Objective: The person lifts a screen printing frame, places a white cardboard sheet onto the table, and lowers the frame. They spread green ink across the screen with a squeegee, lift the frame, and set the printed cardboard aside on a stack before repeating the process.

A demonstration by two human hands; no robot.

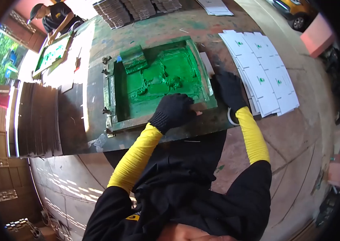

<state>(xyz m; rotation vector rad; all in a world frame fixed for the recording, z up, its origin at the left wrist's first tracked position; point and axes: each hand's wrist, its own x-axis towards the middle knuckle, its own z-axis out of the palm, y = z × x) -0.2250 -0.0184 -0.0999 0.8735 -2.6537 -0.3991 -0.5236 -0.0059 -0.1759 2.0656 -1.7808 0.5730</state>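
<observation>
A wooden screen frame (162, 80) with wet green ink over its mesh lies on the dark table, hinged along its left side. A green-smeared squeegee block (133, 59) rests in its upper left part. My left hand (174, 110), in a black glove, is closed over the frame's near edge, one bare fingertip showing. My right hand (229, 89), gloved too, is just right of the frame, beside a stack of white printed sheets (260, 72); its fingers are dark and hard to make out. A pale sheet (207, 64) shows partly under the frame's right edge.
Brown cardboard stacks stand at the table's left (39, 116) and far edge (115, 12). A white roll (232, 116) lies near my right wrist. At the upper left, another person (57, 18) leans over a second green frame (51, 54). More white sheets (215, 6) lie at the far edge.
</observation>
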